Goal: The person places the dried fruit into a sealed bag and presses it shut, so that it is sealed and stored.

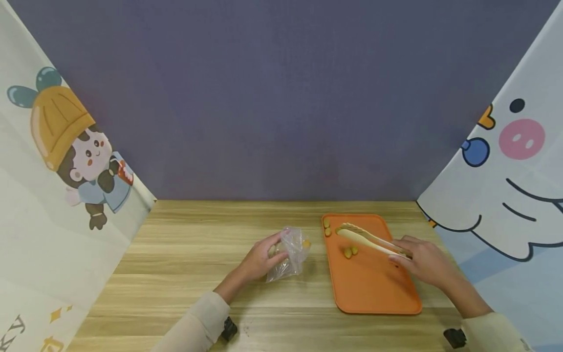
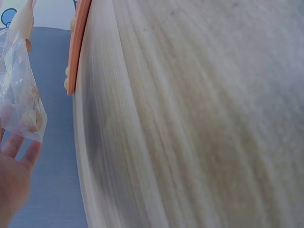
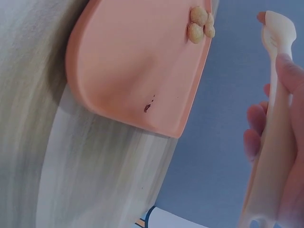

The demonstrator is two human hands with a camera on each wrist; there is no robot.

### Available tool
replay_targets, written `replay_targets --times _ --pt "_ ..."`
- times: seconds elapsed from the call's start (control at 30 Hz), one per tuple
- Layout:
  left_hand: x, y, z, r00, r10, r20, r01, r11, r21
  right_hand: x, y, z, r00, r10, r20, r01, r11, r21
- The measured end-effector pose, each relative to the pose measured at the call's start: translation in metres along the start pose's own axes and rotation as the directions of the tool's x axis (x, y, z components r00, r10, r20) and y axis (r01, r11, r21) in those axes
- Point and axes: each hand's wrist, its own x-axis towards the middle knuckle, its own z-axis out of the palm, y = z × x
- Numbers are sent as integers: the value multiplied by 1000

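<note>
My left hand point(image 1: 262, 256) grips a clear plastic bag point(image 1: 288, 261) above the wooden table, left of the orange tray. A few light-brown pieces point(image 2: 32, 118) show through the bag in the left wrist view. At its right edge is a small yellow-orange piece point(image 1: 306, 243). My right hand point(image 1: 424, 259) holds cream-coloured tongs point(image 1: 369, 243) over the tray point(image 1: 374, 293). Between the tongs' tips shows a small brownish piece point(image 3: 261, 18). Several small, lumpy, yellow-brown pieces point(image 1: 348, 253) lie on the tray, some along its far left corner.
The wood-grain table point(image 1: 198, 230) ends at a dark grey-blue panel point(image 1: 281, 107) at the back. Printed cartoon panels stand at the left and right sides. Dark marks point(image 3: 147, 108) show on the tray near one end.
</note>
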Motion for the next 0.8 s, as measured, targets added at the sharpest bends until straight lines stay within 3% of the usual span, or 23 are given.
replay_targets --times 0.2,0.8 --pt "0 0 -1 1000 2 3 -2 1000 4 5 -4 1 999 -33 -32 33 999 12" --pt "1 -1 0 1000 -1 12 0 1000 10 14 -16 -3 1000 -22 -18 22 999 26"
